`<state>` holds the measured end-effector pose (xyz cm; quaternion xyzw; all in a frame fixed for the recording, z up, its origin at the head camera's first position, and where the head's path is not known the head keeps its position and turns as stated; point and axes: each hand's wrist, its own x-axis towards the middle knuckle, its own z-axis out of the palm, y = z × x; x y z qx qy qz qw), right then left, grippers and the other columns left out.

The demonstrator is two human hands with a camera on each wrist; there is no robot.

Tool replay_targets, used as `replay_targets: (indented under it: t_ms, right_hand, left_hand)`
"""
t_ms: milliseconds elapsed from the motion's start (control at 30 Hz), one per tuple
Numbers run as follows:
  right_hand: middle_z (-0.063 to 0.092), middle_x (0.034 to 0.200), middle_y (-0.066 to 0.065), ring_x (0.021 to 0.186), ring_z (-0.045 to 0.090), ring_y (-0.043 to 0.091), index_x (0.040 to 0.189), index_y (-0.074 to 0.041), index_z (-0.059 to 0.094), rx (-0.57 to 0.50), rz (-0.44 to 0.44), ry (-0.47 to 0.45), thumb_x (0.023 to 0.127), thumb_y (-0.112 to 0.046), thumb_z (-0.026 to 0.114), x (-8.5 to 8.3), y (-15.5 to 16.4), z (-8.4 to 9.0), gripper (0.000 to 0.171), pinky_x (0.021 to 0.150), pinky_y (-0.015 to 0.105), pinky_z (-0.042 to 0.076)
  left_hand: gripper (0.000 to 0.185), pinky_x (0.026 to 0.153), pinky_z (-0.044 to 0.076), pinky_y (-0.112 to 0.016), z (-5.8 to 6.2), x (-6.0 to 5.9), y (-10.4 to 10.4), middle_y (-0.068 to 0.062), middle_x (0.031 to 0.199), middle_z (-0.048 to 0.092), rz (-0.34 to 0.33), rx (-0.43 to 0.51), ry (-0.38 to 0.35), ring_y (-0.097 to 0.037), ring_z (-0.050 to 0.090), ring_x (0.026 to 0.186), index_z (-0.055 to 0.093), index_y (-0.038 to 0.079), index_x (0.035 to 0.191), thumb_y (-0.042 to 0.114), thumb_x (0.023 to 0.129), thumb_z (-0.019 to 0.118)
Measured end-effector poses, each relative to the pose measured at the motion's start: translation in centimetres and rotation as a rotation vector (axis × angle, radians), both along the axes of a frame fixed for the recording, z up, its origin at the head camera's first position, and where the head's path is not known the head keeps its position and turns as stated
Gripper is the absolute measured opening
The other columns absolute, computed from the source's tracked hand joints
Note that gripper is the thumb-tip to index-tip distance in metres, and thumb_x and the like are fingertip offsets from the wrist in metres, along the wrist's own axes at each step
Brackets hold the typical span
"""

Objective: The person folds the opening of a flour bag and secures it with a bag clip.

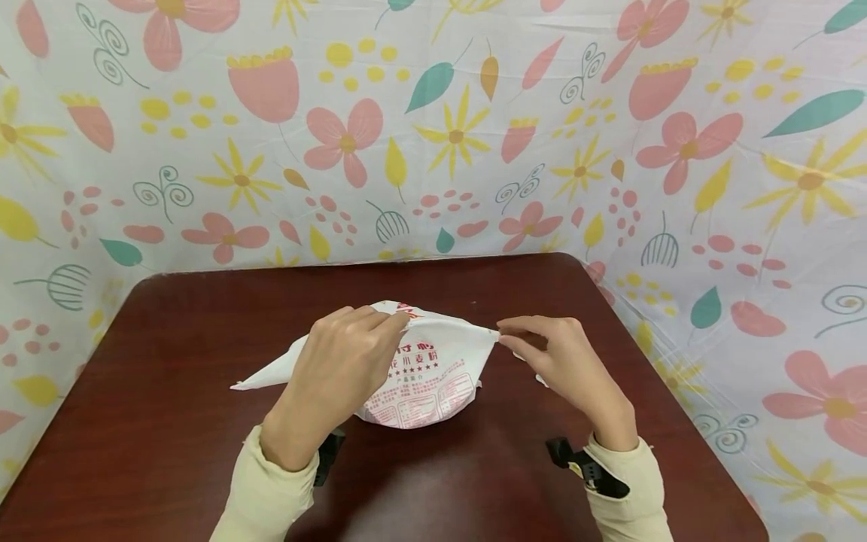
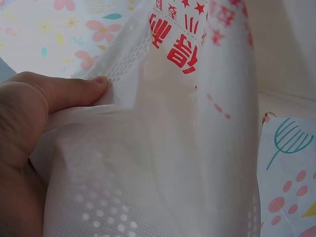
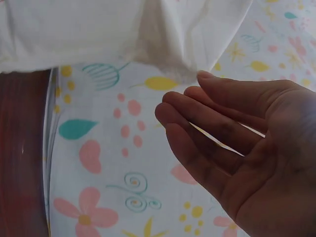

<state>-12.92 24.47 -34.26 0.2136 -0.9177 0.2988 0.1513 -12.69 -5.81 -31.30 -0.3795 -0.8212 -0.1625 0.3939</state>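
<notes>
Two hands on white bag (image 1: 420, 369): L fingers (image 2: 74, 91) pinch top edge, R fingers (image 1: 518, 327) pinch corner; contents unseen.

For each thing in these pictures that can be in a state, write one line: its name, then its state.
White bag: lying on the table, partly filled, top edge lifted and stretched between both hands.
Left hand: pinches the bag's top, thumb pressed on the fabric.
Right hand: holds the bag's right corner at its fingertips, other fingers loosely bent.
Table: bears the bag.
</notes>
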Motion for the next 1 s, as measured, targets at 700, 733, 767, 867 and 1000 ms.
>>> replay_targets:
  t_ms: [700,733,767,867,1000]
  right_hand:
    - [0.074,0.102,0.005,0.085,0.065,0.02,0.112,-0.01,0.073,0.114,-0.144,-0.189,0.091,-0.013,0.073,-1.1,4.8,-5.7,0.021,0.074,0.04,0.05]
    - [0.074,0.1,0.005,0.082,0.064,0.02,0.111,-0.009,0.073,0.124,-0.151,-0.194,0.09,-0.013,0.073,-1.2,5.0,-6.2,0.021,0.072,0.04,0.049]
    - [0.073,0.099,0.006,0.08,0.063,0.02,0.112,-0.008,0.072,0.136,-0.16,-0.196,0.09,-0.012,0.074,-1.3,5.1,-6.7,0.022,0.071,0.04,0.049]
    - [0.073,0.1,0.011,0.084,0.066,0.027,0.112,-0.003,0.071,0.163,-0.183,-0.212,0.089,-0.01,0.073,-1.6,5.5,-8.0,0.024,0.075,0.046,0.052]
    - [0.071,0.107,0.019,0.101,0.066,0.038,0.112,0.002,0.07,0.177,-0.211,-0.25,0.089,-0.009,0.072,-1.5,5.9,-9.6,0.025,0.083,0.055,0.051]
  left_hand:
    - [0.022,0.047,0.028,-0.025,0.3,0.0,-0.1,0.003,0.052,0.042,0.009,-0.012,-0.01,-0.013,0.035,0.05,0.055,0.01,0.072,-0.002,0.089,0.06]
    - [0.021,0.047,0.029,-0.025,0.2,0.0,-0.1,0.003,0.052,0.044,0.009,-0.012,-0.013,-0.013,0.037,0.05,0.056,0.011,0.072,-0.001,0.089,0.06]
    - [0.02,0.047,0.029,-0.025,0.2,0.0,-0.1,0.003,0.053,0.046,0.009,-0.011,-0.016,-0.013,0.038,0.05,0.057,0.011,0.073,-0.001,0.089,0.06]
    - [0.018,0.048,0.031,-0.025,0.2,0.0,-0.2,0.003,0.055,0.05,0.008,-0.007,-0.021,-0.013,0.041,0.051,0.06,0.011,0.075,0.0,0.09,0.061]
    - [0.02,0.048,0.028,-0.025,0.0,0.0,-0.1,0.004,0.053,0.044,0.005,-0.008,-0.018,-0.012,0.036,0.05,0.057,0.011,0.073,-0.001,0.089,0.06]
